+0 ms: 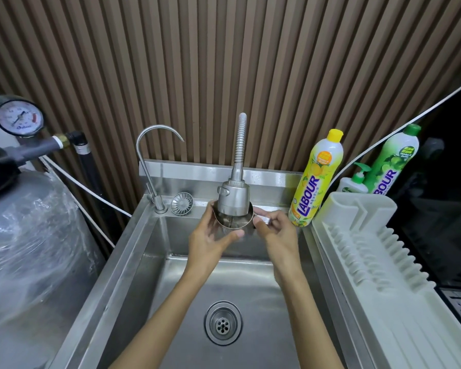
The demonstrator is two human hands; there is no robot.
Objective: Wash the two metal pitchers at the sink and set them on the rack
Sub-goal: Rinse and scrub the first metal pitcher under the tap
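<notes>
A: Head view, pitcher location?
B: One metal pitcher (233, 222) was held upright under the spray faucet head (234, 198), at the back edge of the sink (133, 262). Only one was seen.
A: Hands?
B: Its body was cupped by the left hand (210, 239); its handle was pinched by the right hand (277, 233).
A: Rack?
B: The white rack (370, 262) was seen along the sink's right edge, nothing set on it. A yellow bottle (316, 179) was noted at the back right corner.

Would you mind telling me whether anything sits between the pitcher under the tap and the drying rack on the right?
Nothing visible blocks it. The pitcher, held by the left hand and right hand, only needs to clear the sink's right rim; the yellow bottle stands farther back beside the rack.
</notes>
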